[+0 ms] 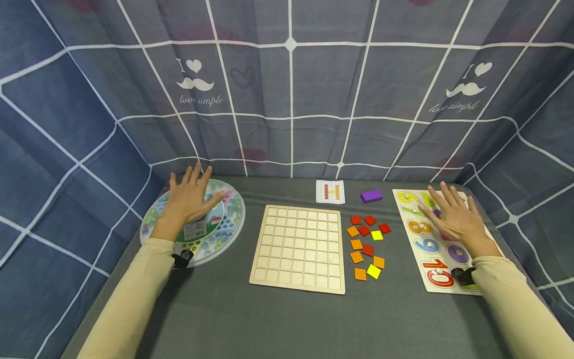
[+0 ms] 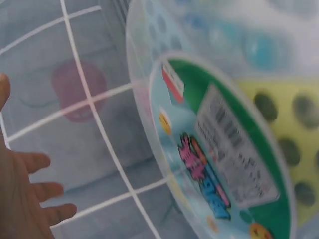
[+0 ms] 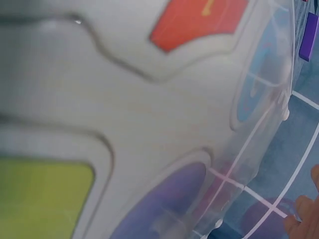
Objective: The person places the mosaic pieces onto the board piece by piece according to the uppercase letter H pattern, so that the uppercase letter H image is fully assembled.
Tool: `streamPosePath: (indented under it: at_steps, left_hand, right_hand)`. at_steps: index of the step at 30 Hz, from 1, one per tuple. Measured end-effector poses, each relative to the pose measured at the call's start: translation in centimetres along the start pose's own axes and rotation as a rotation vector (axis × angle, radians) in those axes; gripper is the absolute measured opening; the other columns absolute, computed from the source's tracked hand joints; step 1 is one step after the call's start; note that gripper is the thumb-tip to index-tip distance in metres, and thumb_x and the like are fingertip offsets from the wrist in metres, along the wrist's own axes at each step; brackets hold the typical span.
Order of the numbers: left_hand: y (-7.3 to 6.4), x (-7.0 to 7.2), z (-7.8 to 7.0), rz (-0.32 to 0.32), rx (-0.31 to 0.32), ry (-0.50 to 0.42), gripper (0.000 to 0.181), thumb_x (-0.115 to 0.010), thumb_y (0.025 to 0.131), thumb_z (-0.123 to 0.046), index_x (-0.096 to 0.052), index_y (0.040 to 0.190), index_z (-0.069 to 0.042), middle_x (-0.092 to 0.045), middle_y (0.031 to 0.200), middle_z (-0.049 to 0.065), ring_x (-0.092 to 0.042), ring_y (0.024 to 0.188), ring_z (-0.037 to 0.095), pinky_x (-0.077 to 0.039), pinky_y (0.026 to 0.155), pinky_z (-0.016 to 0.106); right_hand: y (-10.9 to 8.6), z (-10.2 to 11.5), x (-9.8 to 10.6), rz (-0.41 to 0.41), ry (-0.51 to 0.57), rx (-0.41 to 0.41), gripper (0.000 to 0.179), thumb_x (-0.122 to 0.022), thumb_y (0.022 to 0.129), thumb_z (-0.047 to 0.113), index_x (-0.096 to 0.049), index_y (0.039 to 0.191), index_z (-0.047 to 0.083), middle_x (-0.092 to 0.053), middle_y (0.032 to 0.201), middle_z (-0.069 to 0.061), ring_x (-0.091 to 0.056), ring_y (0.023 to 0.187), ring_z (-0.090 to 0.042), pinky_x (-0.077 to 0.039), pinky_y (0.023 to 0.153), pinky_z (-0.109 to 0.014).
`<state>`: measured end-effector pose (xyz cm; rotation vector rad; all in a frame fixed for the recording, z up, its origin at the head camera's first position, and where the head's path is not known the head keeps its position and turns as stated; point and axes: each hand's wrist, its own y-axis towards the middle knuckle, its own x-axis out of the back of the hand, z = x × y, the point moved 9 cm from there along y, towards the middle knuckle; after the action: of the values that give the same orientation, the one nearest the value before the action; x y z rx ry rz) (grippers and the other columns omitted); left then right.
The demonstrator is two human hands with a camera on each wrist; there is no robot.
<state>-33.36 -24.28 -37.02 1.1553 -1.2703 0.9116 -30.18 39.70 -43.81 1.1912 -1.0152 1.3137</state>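
Observation:
My left hand point(image 1: 190, 197), fingers spread, is over a round, clear case point(image 1: 230, 239) of coloured beads with a printed label. In the left wrist view the case point(image 2: 224, 149) fills the right, and the left hand's fingers point(image 2: 47, 191) show at the left edge. Over at the right, my right hand point(image 1: 457, 219) lies palm down with straight fingers above a number puzzle board point(image 1: 430, 245). The right wrist view shows that board point(image 3: 164, 114) close up, with fingertips point(image 3: 304, 209) at the lower right. Whether either hand touches what is under it, I cannot tell. Both hold nothing.
Between the hands lies a wooden grid board point(image 1: 296, 249) of square recesses. Several red, orange and yellow square tiles point(image 1: 368, 250) are scattered right of it. Behind are a small pattern card point(image 1: 320, 192) and a purple block point(image 1: 371, 196). A checked curtain point(image 1: 251, 99) surrounds the table.

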Motion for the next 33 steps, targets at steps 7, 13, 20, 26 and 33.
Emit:
streamPosePath:
  at_steps: [7,13,20,26,33]
  left_hand:
    - [-2.3,0.1,-2.1,-0.106,-0.014,-0.139,0.093,-0.043,0.094,-0.067,-0.009,0.158,-0.008,-0.011,0.162,0.023,-0.025,0.142,0.05,-0.017,0.106,0.073]
    - [-5.2,-0.7,-6.0,-0.113,-0.043,-0.341,0.098,-0.057,0.091,-0.059,-0.009,0.158,-0.007,-0.014,0.163,0.021,-0.023,0.144,0.048,-0.021,0.108,0.068]
    - [-10.0,-3.2,-11.9,-0.06,-0.073,-0.566,0.106,-0.07,0.084,-0.054,-0.01,0.158,-0.007,-0.016,0.163,0.02,-0.019,0.147,0.044,-0.02,0.112,0.065]
    - [-11.9,-5.2,-15.0,0.001,-0.11,-0.643,0.112,-0.074,0.079,-0.057,-0.007,0.159,-0.016,-0.014,0.164,0.013,-0.018,0.148,0.042,-0.018,0.111,0.068]
    - [-12.8,-7.0,-16.4,-0.002,-0.174,-0.67,0.115,-0.077,0.075,-0.056,-0.012,0.158,-0.011,-0.016,0.163,0.017,-0.021,0.146,0.042,-0.018,0.105,0.067]
  right_hand:
    - [-0.2,1.6,0.4,-0.033,0.066,0.052,0.074,-0.037,0.1,0.055,-0.012,0.159,0.017,-0.007,0.163,-0.023,-0.009,0.148,-0.047,-0.008,0.111,-0.069]
    - [-0.9,6.4,1.2,-0.138,0.303,0.139,0.058,-0.053,0.1,0.034,-0.039,0.15,0.007,-0.055,0.132,-0.024,-0.052,0.117,-0.043,-0.041,0.094,-0.055]
    - [-1.8,13.8,-1.5,-0.105,0.594,0.256,0.035,-0.066,0.095,0.021,-0.061,0.124,0.003,-0.058,0.086,-0.001,-0.05,0.071,-0.009,-0.042,0.063,-0.021]
    - [-1.8,16.3,-3.9,-0.051,0.629,0.274,0.036,-0.072,0.09,0.019,-0.063,0.122,0.005,-0.057,0.086,-0.001,-0.049,0.069,-0.01,-0.042,0.062,-0.023]
    - [-1.5,16.4,-4.5,-0.102,0.535,0.287,0.036,-0.075,0.086,0.01,-0.064,0.119,0.002,-0.056,0.091,-0.009,-0.047,0.08,-0.021,-0.037,0.073,-0.031]
